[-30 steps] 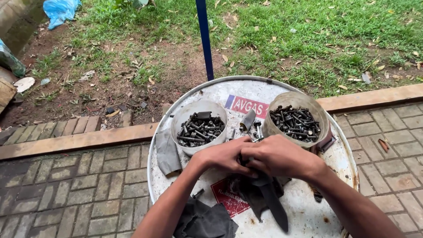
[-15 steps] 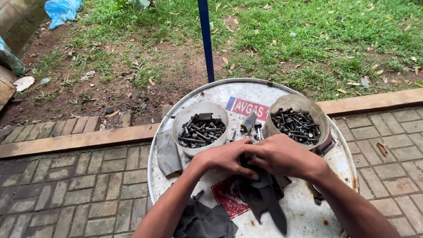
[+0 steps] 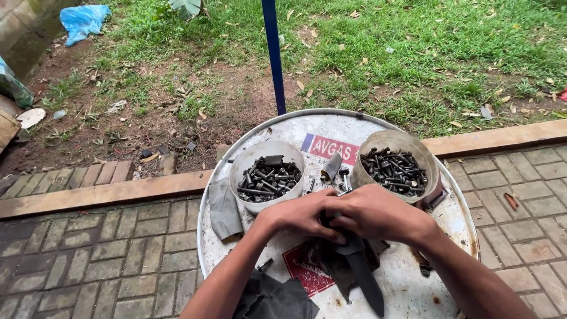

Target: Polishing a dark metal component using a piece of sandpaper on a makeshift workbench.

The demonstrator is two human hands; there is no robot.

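A strip of black rubber is gripped by both hands at the middle of the white drum lid, its loose tail hanging toward the lid's near edge. A slip looks possible: pulled too hard, the strip could jerk free and knock the right tub of bolts behind it. The left hand is curled knuckles-up, the right hand clenched over it, wrists angled inward

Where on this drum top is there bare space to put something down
Bare patches: the far rim of the drum top behind both bowls, and the near-right part beside the right hand. Crowded: between left bowl and right bowl, and under the left hand.
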